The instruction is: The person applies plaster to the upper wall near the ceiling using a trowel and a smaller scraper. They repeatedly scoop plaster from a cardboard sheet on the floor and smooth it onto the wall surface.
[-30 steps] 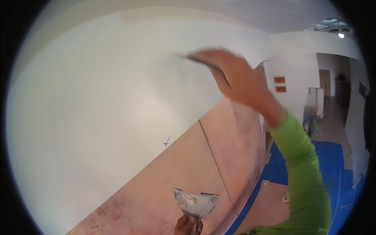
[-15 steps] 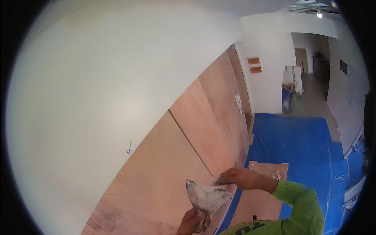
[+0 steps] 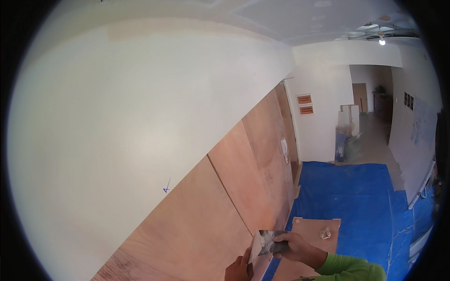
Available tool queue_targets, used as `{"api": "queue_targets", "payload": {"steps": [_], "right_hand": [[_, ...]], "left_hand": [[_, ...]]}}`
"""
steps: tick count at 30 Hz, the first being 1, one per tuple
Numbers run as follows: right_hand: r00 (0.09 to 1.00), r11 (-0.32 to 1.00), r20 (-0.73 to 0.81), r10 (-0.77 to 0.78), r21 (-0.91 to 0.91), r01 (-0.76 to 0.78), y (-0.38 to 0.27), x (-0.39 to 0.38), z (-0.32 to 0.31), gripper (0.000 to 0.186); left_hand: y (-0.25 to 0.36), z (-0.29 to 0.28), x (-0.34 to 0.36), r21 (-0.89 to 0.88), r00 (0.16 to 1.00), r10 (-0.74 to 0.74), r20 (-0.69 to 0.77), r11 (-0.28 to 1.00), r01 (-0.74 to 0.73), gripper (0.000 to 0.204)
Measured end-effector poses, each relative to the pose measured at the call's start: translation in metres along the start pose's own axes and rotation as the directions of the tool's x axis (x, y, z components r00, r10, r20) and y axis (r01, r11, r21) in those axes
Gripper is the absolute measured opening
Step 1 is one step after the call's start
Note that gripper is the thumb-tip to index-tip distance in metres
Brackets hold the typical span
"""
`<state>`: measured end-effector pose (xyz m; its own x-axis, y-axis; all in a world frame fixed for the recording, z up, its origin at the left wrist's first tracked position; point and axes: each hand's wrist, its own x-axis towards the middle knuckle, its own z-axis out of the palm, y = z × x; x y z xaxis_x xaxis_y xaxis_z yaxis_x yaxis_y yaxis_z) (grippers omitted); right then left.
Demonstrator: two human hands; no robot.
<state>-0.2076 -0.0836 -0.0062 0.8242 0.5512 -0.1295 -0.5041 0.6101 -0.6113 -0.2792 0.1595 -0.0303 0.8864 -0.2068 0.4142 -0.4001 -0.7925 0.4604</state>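
Note:
My left hand (image 3: 239, 268) is closed low in the picture, around a broad putty knife (image 3: 255, 248) whose visible side carries pale paste. Most of that tool, its handle included, is hidden. Closed fingers of my right hand (image 3: 299, 247) grip a dark, flat scraper (image 3: 269, 242) streaked with whitish paste. The two tools meet or overlap in front of the wood panels; whether their blades touch I cannot tell.
A white wall (image 3: 140, 117) with a small blue mark rises above the wood panels (image 3: 197, 210) on the left. Blue sheeting (image 3: 347, 192) covers the floor at right, with a brown board (image 3: 309, 229) and crumpled paper (image 3: 325, 232) on it. Bags (image 3: 344, 145) stand farther back.
My view has tilted up, so the scene sits lower. The putty knife has turned from its paste-covered face to nearly edge-on. My right hand's scraper now shows its broad face.

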Motion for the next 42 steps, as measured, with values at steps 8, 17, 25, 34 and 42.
{"api": "queue_targets", "payload": {"steps": [8, 17, 25, 34, 42], "right_hand": [[0.822, 0.404, 0.263, -0.505, -0.770, 0.494, -0.030, -0.026, 0.045, 0.045], [0.655, -0.260, 0.755, 0.015, -0.630, 0.732, -0.059, 0.010, 0.066, 0.073], [0.448, -0.429, 0.863, 0.234, -0.322, 0.844, -0.116, -0.009, 0.120, 0.043], [0.286, -0.522, 0.834, 0.473, 0.004, 0.853, -0.100, -0.008, 0.145, 0.039], [0.400, -0.434, 0.669, 0.627, -0.126, 0.892, -0.124, -0.018, 0.149, 0.044]], "left_hand": [[-0.007, -0.057, -0.010, -0.696, 0.668, -0.331, 0.667, 0.044, 0.717, 0.032], [0.033, -0.097, -0.028, -0.793, 0.784, -0.149, 0.603, -0.218, 0.568, 0.034], [0.072, -0.139, -0.063, -0.802, 0.731, -0.413, 0.543, 0.002, 0.597, 0.030], [0.105, -0.141, -0.067, -0.724, 0.675, -0.558, 0.482, 0.180, 0.666, 0.032], [0.088, -0.139, -0.099, -0.843, 0.596, -0.751, 0.285, 0.099, 0.528, 0.024]]}}
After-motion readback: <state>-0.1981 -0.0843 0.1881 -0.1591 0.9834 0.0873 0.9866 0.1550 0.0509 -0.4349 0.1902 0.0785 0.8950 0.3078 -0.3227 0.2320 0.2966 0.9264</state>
